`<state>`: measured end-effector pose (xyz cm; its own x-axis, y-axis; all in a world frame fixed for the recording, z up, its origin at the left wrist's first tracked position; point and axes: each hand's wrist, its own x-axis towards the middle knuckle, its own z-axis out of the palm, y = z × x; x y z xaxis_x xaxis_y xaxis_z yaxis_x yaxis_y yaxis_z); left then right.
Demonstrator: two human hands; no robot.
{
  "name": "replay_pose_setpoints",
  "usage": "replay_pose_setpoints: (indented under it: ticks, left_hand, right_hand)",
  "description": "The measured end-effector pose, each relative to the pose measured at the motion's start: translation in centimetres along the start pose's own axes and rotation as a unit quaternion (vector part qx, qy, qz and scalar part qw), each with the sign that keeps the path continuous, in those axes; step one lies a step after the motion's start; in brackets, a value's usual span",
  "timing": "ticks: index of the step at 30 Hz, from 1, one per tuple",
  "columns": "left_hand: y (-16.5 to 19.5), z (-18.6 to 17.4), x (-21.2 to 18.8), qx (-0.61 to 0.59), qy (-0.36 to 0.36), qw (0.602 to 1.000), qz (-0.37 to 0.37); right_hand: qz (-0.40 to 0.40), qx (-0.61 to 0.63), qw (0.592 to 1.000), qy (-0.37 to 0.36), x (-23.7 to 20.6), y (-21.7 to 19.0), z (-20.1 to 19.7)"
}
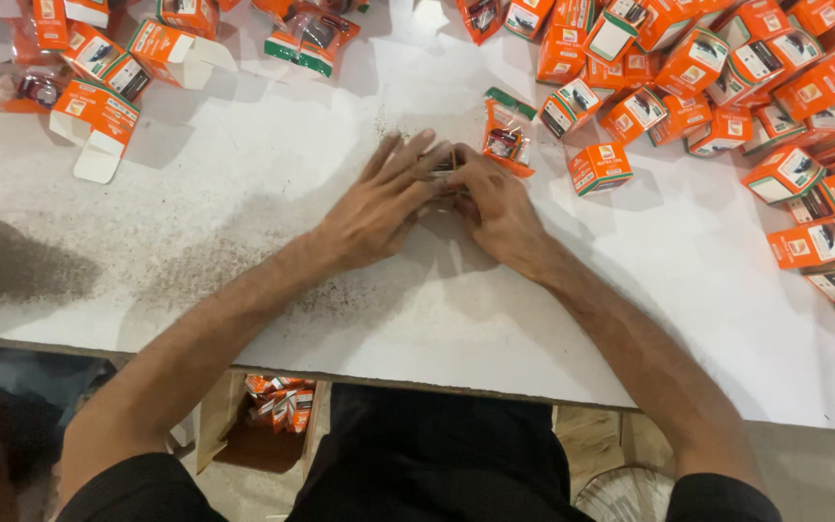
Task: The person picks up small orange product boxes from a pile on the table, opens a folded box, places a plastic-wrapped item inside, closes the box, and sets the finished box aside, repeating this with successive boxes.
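Small item [445,164] pinched between both hands at the table's middle: mostly hidden, only a dark sliver with a bit of orange shows between the fingertips. Kind cannot be told for certain; it may be 1 of the clear pouches or a carton being folded.

Left hand [379,208]: fingers stretched flat and forward, tips laid over the item. Right hand [497,208]: fingers curled in, closed against the item from the right. Both hands touch each other at the fingertips and rest on the white table [244,222].

State of the work, judged from the layout:
- Far right: large heap of closed orange cartons [727,68], many dozens, spilling toward the near right edge. These look finished.
- Just right of the hands: 1 closed carton [599,168] standing apart, likely the latest done.
- Just beyond the right hand: 1 clear pouch with an orange and green header [506,135], not yet boxed.
- Far left: a few open cartons with flaps up [99,126] and several more pouches [309,37], still unpacked.
- Under the table edge: a wooden box holding more pouches [277,401].

Judgement: a large share is packed; a smaller stock of loose pouches and open cartons remains, plus the reserve below. Present piece is mid-handling, not set down.

Dark dust speckles the table near the left forearm.
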<state>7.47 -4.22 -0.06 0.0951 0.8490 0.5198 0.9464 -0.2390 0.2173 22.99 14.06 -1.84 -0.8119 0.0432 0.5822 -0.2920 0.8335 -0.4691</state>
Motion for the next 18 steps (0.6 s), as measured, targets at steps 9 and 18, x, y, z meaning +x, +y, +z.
replay_pose_setpoints:
  ticks: [9, 18]
  left_hand:
    - [-15.9, -10.3, -5.5, 0.372, 0.125, 0.897, -0.201]
    - [-3.9, -4.1, 1.3, -0.126, 0.148, 0.973, -0.127]
  right_hand:
    - [0.064, -0.219, 0.958, 0.173, 0.6, 1.3, -3.5]
    - [0.123, 0.069, 0.989, -0.034, 0.3, -1.6, 1.3]
